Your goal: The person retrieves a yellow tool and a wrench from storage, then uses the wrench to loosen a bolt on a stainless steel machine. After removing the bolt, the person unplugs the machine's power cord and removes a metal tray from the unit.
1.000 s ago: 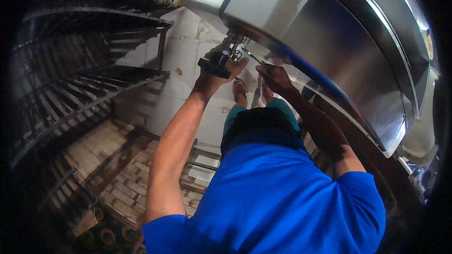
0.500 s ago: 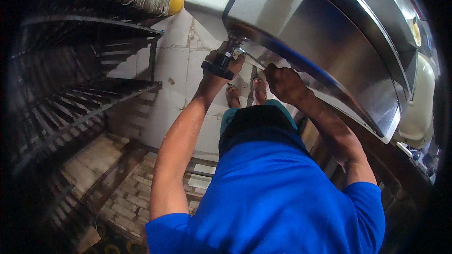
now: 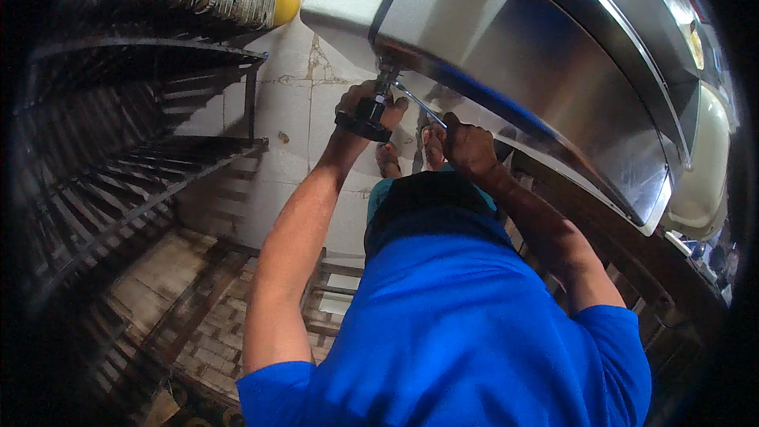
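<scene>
Tool (image 3: 421,106) | slim, straight, shiny silver | slanted, gripped by right hand (image 3: 470,149)

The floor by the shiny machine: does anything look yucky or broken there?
Yes, a little. The pale tiled floor has brown, crooked marks near the shiny machine, and a small dark spot left of the left hand. They look odd against the plain tiles. I can't tell whether the marks are cracks or stains.
</scene>
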Demonstrator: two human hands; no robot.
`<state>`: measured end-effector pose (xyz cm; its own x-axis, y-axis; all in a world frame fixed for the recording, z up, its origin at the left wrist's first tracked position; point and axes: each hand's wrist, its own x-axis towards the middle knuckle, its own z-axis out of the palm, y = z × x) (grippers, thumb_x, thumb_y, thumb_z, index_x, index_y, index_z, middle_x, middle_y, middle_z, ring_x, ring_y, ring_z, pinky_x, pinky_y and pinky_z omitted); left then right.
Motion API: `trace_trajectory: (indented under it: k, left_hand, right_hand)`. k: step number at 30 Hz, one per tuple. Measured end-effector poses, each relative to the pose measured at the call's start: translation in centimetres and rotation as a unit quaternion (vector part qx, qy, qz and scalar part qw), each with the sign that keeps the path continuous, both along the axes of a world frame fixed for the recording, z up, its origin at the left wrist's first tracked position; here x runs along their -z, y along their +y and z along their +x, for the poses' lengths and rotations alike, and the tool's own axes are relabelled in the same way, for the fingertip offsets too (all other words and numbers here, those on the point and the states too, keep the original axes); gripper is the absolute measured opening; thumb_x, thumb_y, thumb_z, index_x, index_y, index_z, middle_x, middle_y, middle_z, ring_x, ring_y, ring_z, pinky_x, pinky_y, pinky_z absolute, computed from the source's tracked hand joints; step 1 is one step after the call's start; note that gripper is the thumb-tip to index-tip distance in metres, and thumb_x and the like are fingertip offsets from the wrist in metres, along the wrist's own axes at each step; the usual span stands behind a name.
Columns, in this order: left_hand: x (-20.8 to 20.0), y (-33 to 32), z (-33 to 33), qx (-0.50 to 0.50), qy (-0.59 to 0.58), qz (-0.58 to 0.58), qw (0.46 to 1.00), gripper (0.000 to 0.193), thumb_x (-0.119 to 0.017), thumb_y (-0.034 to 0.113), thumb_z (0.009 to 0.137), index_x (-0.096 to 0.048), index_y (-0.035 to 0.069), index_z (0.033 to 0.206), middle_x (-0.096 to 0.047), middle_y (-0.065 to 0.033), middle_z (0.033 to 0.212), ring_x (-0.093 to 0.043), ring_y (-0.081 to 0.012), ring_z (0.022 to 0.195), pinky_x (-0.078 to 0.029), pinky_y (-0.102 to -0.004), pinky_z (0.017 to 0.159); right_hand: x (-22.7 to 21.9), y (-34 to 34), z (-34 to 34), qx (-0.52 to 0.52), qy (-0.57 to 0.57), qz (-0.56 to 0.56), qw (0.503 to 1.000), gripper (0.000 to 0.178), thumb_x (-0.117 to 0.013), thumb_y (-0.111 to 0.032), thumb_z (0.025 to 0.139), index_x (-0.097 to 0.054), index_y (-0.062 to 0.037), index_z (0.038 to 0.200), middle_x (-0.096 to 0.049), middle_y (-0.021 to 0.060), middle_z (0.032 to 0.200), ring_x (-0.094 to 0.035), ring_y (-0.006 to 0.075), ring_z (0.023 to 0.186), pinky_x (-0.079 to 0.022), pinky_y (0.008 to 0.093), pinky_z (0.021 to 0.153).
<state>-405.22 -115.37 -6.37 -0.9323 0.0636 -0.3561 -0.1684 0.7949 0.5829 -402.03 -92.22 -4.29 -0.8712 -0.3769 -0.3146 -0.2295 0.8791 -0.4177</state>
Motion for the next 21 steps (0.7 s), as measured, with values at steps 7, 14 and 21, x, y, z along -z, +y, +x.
trace_trajectory:
  k: [7, 14, 21]
  left_hand:
    - [0.8, -0.2, 0.1, -0.008, 0.036, 0.016, 0.999, 0.037, -0.064, 0.047, 0.085, -0.072, 0.012, 0.097, -0.073, -0.0106, 0.083, -0.072, -0.0309, 0.081, -0.057, -0.0433, 0.076]
    - [-2.7, -0.6, 0.3, 0.029, 0.037, 0.082, 0.996, 0.035, -0.07, 0.043, 0.082, -0.069, 0.011, 0.098, -0.072, -0.0071, 0.078, -0.07, -0.0289, 0.07, -0.056, -0.0447, 0.066]
    - [-1.8, -0.3, 0.0, 0.078, 0.046, 0.069, 0.994, 0.031, -0.075, 0.04, 0.079, -0.067, 0.01, 0.082, -0.068, -0.0065, 0.071, -0.068, -0.0256, 0.063, -0.051, -0.0396, 0.057]
  right_hand:
    - [1.1, 0.8, -1.5, 0.009, -0.099, -0.025, 0.995, 0.044, -0.052, -0.045, 0.1, -0.067, -0.004, 0.097, -0.069, 0.0196, 0.073, -0.069, 0.0403, 0.072, -0.055, 0.0505, 0.067]
    - [2.2, 1.6, -1.1, -0.102, -0.016, -0.015, 0.995, 0.026, -0.057, -0.027, 0.092, -0.066, -0.0024, 0.096, -0.068, 0.0215, 0.083, -0.068, 0.0393, 0.081, -0.053, 0.052, 0.073]
    - [2.3, 1.0, -0.4, 0.08, -0.219, -0.048, 0.971, 0.022, -0.056, -0.022, 0.09, -0.067, -0.0027, 0.094, -0.067, 0.0205, 0.082, -0.068, 0.0392, 0.082, -0.053, 0.0517, 0.075]
